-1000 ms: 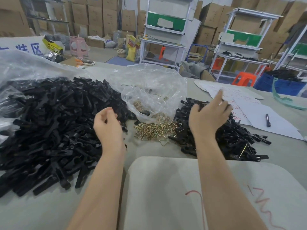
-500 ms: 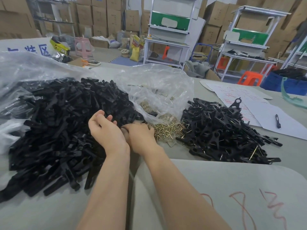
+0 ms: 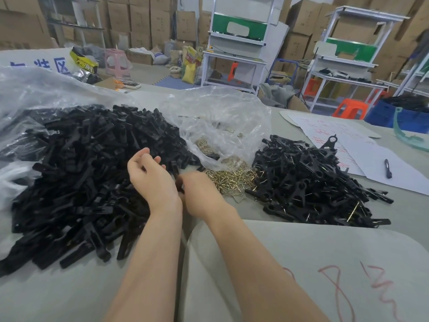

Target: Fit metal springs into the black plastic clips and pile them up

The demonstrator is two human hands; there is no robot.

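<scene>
- Left hand (image 3: 151,180): fingers loosely curled, palm turned toward 3 o'clock, nothing seen in it. It hovers at the 3 o'clock edge of the big heap of loose black plastic clips (image 3: 81,170).
- Right hand (image 3: 199,194): back to camera, fingertips hidden. A small dark bit shows at its 9 o'clock edge, maybe a clip; cannot tell if it pinches anything. The two hands are just beside each other.
- Scatter of thin brass-coloured bent-wire metal springs (image 3: 232,180) lies on the grey table (image 3: 69,287) at 2 o'clock from the right hand. It spills from the mouth of the crumpled clear plastic bag (image 3: 220,122) at 12 o'clock.
- Smaller pile of black clips with wire showing (image 3: 313,182) at 3 o'clock, likely the finished ones.
- Risk: the springs look tangled, so picking one probably lifts several, or one flicks off across the table.
- Risk: a spring seated crooked or half in, so the clip could pop apart once dropped on the pile.
- Risk: the left forearm runs close along the heap's edge, and a sideways sweep could shove loose clips toward the near table edge at 7 o'clock.
- Risk: heap, springs and smaller pile sit near each other, so unfitted clips could slide across and get mixed with finished ones.
- Risk: the bag sags over the springs, and a snagged finger could tug it and dump more out.
- Risk: black parts on a black heap make orientation hard to read, so a wrong-way fit is likely.
- Black pen (image 3: 387,168) on white paper sheets (image 3: 371,163) at 3 o'clock, well apart, no hazard.
</scene>
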